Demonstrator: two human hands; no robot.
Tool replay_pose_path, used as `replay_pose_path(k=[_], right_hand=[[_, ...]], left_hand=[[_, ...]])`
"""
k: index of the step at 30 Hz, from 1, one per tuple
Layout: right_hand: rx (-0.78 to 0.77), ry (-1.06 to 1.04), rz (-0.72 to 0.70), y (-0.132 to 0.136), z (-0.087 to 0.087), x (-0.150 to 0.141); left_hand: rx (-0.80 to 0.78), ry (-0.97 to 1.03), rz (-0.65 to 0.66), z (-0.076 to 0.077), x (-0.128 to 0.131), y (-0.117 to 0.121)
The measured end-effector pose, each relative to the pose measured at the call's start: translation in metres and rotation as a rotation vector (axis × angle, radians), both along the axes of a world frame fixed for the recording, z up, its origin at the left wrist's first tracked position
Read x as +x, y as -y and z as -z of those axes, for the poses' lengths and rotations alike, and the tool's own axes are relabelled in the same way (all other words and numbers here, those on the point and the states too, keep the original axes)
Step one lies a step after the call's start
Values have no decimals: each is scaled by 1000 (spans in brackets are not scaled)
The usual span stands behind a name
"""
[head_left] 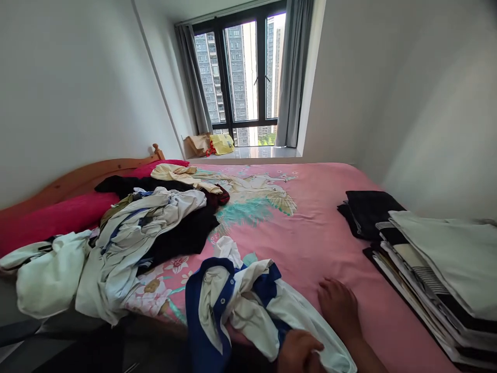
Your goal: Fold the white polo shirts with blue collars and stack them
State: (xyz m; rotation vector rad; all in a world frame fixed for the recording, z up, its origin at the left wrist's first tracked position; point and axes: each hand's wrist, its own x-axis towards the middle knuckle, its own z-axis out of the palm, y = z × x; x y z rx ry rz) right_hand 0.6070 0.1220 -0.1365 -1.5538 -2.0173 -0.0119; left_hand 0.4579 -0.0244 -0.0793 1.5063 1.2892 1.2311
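A white and blue shirt (248,305) lies crumpled at the near edge of the bed, its dark blue collar and buttoned strip turned toward the left. My left hand (301,352) is at the bottom of the view, fingers curled on the shirt's lower part; the frame's edge cuts off some of it. Just to the right of the shirt, my right hand (338,304) rests palm down on the pink bedsheet (310,228), fingers slightly bent and nothing in them.
Rumpled clothes (143,228) heap on the left of the bed, before a red pillow (58,217) and wooden headboard (89,173). Folded clothes (442,259) are stacked at the right. Paper and yellow bags (222,144) stand on the sill by the window.
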Motion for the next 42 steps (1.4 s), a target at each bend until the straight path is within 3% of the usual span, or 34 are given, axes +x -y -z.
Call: replay_pose_path(k=[4, 6, 8, 10, 13, 15, 18, 20, 23, 27, 31, 34, 36, 39, 42], right_hand=[[-116, -22, -9, 4, -20, -5], [-277, -51, 11, 13, -32, -11], [-443, -86, -29, 30, -40, -18], [-505, -139, -141, 56, -43, -22], [-448, -354, -222, 96, -38, -19], [-479, -605, -193, 116, -36, -11], [-643, -1034, -142, 131, -38, 7], [-725, -1260, -119, 135, -44, 18], [-811, -1442, -111, 140, -60, 29], [-811, -1394, -142, 144, -99, 38], [-678, -1195, -134, 142, -149, 50], [-598, -1084, -136, 133, -179, 62], [-512, -969, -122, 117, -195, 68], [-346, -731, -153, 75, -227, 67], [-109, -613, -189, 29, -284, 55]], left_hand=[[166, -243, -414, -37, -58, -17], [171, -337, -500, -49, -85, -35], [100, -382, -569, -52, -106, -52], [-42, -386, -603, -47, -120, -64], [-195, -332, -573, -38, -133, -69], [-206, -292, -542, -37, -136, -62], [-195, -164, -540, -42, -138, -44], [-173, -13, -559, -49, -137, -31], [-89, 159, -543, -68, -135, -14], [-4, 194, -439, -109, -134, 1], [-191, 209, -203, -153, -135, 14], [-354, -12, 80, -170, -142, 21], [-388, -177, 156, -176, -149, 15], [-220, -294, 0, -199, -162, -18], [185, -488, -345, -257, -169, -65]])
